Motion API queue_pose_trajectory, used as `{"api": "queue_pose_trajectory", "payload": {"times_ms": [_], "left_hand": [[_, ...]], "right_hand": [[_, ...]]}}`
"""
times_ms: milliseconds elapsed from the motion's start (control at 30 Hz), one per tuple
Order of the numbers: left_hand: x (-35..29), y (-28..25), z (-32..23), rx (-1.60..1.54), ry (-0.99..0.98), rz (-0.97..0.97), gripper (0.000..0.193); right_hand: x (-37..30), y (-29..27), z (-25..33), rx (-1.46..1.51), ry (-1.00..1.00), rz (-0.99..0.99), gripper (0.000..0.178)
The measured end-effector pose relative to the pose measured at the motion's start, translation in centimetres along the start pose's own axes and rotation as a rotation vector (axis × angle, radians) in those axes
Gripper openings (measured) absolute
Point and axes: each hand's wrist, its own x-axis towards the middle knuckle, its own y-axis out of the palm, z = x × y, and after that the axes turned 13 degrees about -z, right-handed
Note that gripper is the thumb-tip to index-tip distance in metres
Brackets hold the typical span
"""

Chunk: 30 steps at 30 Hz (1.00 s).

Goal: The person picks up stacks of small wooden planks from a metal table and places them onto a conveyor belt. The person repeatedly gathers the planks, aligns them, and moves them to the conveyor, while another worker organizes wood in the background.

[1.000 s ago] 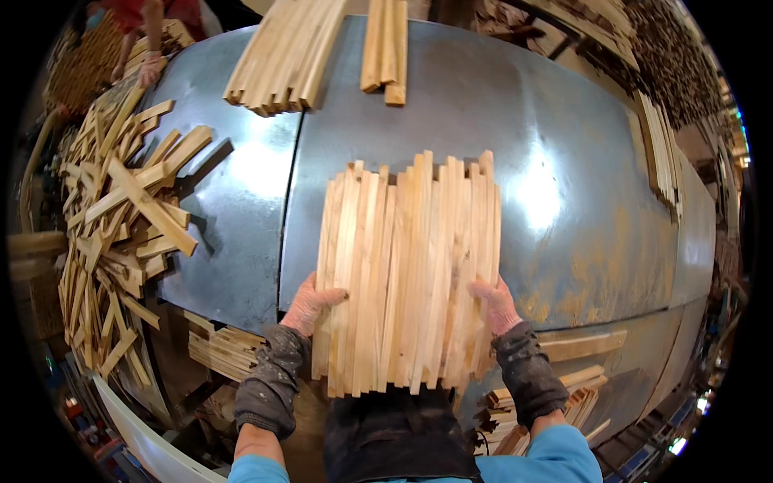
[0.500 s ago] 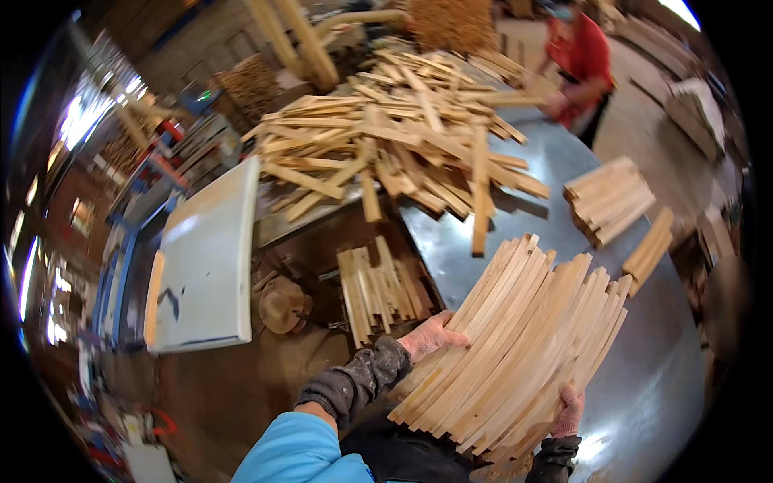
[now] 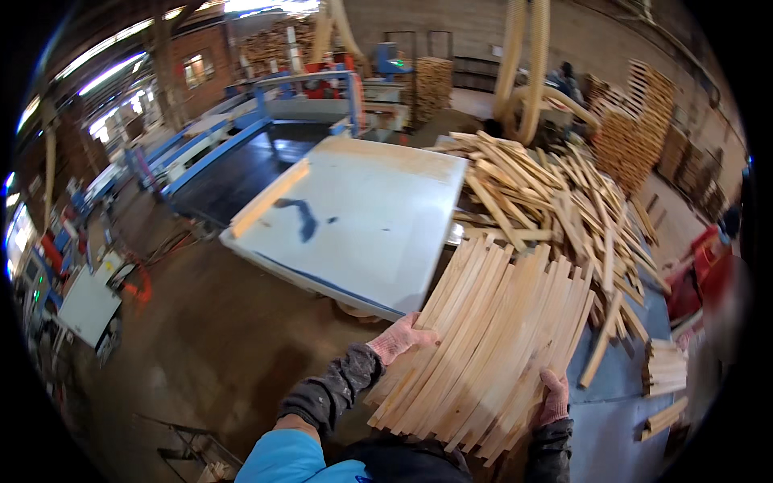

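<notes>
Your gloved left hand (image 3: pixel 402 339) and right hand (image 3: pixel 553 396) pinch opposite sides of a row of wooden slats (image 3: pixel 495 346), thumbs on top, held in front of you, white-topped table (image 3: pixel 366 221) beyond at left, jumbled slat pile (image 3: pixel 573 193) on metal table (image 3: pixel 618 409) at right.

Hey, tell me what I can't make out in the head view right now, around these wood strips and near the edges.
In the head view:
- Wood strips: undersides hidden by their own upper faces.
- Left hand and right hand: fingers beneath the strips, hidden by them.
- Right sleeve: cut off by the lower edge.
- Person in red: blurred near the dark lens rim.
</notes>
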Motion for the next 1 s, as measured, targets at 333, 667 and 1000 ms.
{"api": "queue_pose_trajectory", "payload": {"times_ms": [333, 667, 1000], "left_hand": [[-3.0, -25.4, -1.8, -0.12, -0.018, -0.249, 0.065], [8.3, -39.3, -6.4, -0.104, 0.085, -0.267, 0.09], [25.2, -52.5, -19.2, 0.726, 0.061, -0.364, 0.091]], "right_hand": [[8.0, 24.0, -11.4, -0.31, 0.24, 0.377, 0.044], [12.3, 40.8, -17.2, -0.34, 0.244, 0.382, 0.043], [17.3, 58.2, -24.0, -0.156, 0.277, 0.19, 0.054]]}}
